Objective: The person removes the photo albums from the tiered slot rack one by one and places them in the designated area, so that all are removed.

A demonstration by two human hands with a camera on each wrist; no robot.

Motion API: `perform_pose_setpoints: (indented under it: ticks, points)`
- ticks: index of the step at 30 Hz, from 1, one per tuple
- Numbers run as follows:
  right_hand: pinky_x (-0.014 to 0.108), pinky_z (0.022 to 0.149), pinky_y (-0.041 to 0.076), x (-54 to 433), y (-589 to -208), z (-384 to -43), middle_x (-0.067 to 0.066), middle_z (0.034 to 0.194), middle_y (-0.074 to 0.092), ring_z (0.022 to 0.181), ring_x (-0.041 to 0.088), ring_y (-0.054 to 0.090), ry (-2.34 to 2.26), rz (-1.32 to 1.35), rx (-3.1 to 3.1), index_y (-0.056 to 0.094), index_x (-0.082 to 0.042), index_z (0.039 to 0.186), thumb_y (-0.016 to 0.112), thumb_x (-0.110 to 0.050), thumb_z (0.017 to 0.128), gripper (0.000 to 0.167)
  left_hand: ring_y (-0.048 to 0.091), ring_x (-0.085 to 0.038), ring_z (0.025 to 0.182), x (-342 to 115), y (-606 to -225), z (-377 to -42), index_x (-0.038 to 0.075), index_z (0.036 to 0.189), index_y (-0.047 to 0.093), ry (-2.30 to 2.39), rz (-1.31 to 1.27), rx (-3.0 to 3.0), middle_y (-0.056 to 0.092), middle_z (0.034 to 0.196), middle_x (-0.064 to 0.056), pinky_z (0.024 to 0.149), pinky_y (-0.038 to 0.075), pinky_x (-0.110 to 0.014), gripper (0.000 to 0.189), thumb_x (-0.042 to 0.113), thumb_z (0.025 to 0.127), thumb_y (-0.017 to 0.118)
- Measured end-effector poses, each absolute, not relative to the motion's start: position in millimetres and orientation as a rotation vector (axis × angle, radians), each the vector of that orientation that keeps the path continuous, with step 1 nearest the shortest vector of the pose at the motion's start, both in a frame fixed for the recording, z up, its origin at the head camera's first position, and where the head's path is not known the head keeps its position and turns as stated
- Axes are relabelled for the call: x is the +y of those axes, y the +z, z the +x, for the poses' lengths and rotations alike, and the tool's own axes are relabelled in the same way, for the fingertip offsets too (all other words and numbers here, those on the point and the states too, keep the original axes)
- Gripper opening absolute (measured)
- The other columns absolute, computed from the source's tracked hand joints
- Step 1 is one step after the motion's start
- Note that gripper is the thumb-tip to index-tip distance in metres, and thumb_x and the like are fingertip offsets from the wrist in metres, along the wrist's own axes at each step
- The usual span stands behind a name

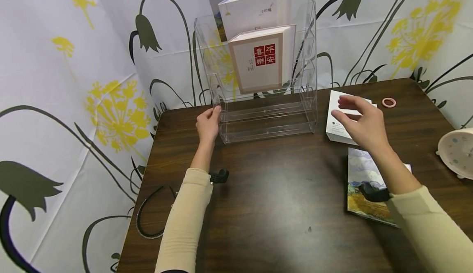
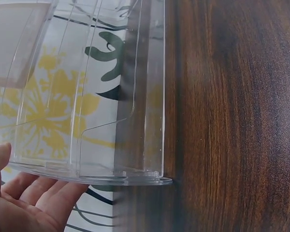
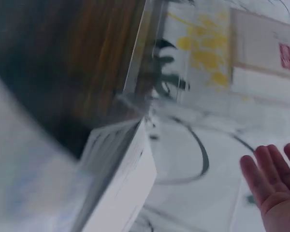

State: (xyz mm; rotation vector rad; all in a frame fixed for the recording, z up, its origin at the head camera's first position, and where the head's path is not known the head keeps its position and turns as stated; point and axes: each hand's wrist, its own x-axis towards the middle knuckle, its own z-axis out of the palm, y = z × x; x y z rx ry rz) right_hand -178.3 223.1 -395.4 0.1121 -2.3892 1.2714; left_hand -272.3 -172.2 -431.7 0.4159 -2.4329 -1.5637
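A clear acrylic book rack (image 1: 267,135) stands on the table near the curtain. My left hand (image 1: 208,124) pinches its left side panel; the left wrist view shows the fingers (image 2: 53,195) outside and the thumb inside. In the rack's tiers lean a book with red square characters (image 1: 244,65) and, behind and above it, a white book (image 1: 240,16). My right hand (image 1: 366,123) holds nothing, its thumb and fingers apart, above a thick white book (image 1: 340,135) on the table. Closer to me lies a book with a painted landscape cover (image 1: 358,170), partly hidden by my right forearm.
A pink ring (image 1: 389,102) lies right of the white book. At the right edge is a pale round object with coloured dots (image 1: 456,152). A dark thin cord or band (image 1: 142,228) lies at the left. A patterned curtain (image 1: 111,59) hangs behind the table (image 1: 273,207).
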Motion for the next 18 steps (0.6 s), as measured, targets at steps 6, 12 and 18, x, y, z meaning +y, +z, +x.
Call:
perform_pose_setpoints:
  ticks: [6, 12, 18]
  points:
    - [0.033, 0.089, 0.053, 197.2, -384.5, -238.9, 0.013, 0.121, 0.066, 0.110, 0.024, 0.062, 1.314, 0.295, -2.338, 0.061, -0.002, 0.130, 0.077, -0.013, 0.086, 0.048, 0.052, -0.032, 0.121, -171.6, -433.0, -273.0, 0.011, 0.118, 0.073, -1.547, 0.415, -2.423, 0.068, 0.119, -0.007, 0.102, 0.038, -0.047, 0.043, 0.046, 0.095, 0.062]
    - [0.040, 0.093, 0.052, 179.0, -366.5, -279.2, 0.014, 0.125, 0.063, 0.114, 0.024, 0.060, 1.323, 0.372, -2.322, 0.056, -0.001, 0.135, 0.080, -0.013, 0.084, 0.057, 0.053, -0.031, 0.120, -169.8, -432.0, -273.9, 0.010, 0.119, 0.072, -1.562, 0.402, -2.420, 0.068, 0.120, -0.009, 0.102, 0.039, -0.047, 0.044, 0.045, 0.095, 0.062]
    - [0.035, 0.095, 0.050, 162.7, -347.8, -301.2, 0.011, 0.135, 0.057, 0.122, 0.021, 0.056, 1.341, 0.308, -2.401, 0.049, -0.004, 0.142, 0.083, -0.022, 0.081, 0.072, 0.055, -0.030, 0.117, -169.8, -431.9, -274.6, 0.009, 0.118, 0.072, -1.562, 0.420, -2.408, 0.068, 0.119, -0.010, 0.101, 0.040, -0.046, 0.041, 0.042, 0.096, 0.063]
